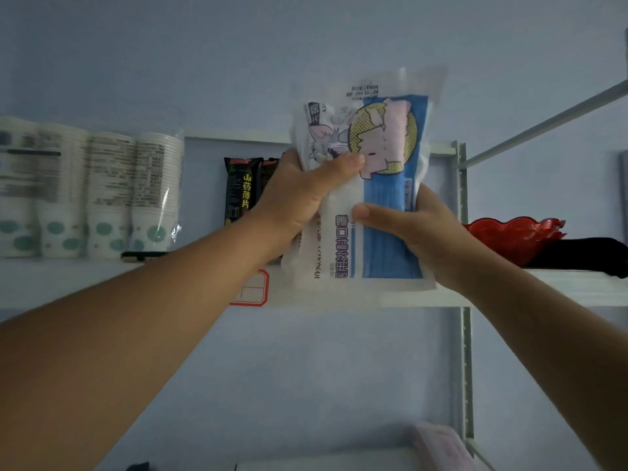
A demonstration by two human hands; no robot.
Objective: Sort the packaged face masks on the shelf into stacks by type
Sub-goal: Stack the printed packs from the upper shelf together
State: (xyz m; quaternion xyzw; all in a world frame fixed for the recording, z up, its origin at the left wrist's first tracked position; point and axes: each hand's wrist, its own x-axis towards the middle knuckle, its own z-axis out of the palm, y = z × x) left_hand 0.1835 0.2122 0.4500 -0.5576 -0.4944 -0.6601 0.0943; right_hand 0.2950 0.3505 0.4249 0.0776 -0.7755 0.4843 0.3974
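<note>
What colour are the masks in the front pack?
Blue, in the clear plastic mask pack; head view.

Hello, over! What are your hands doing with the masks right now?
Left hand pinching cartoon-printed clear mask packet. Right hand gripping blue surgical mask packet. Both held together in front of white metal shelf. Nothing blocking.

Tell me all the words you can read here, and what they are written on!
"HYNAUT": on the blue mask pack, sideways, near the right hand.
"山药薄片": yellow, on the black snack packet.
Large blue Chinese characters on the blue mask pack: sideways, too blurred to read.
Small black print above the cartoon mask pack, in the left hand: too blurred.
Print on the paper cup stacks: too blurred.
Red-bordered shelf label: nothing readable.
</note>
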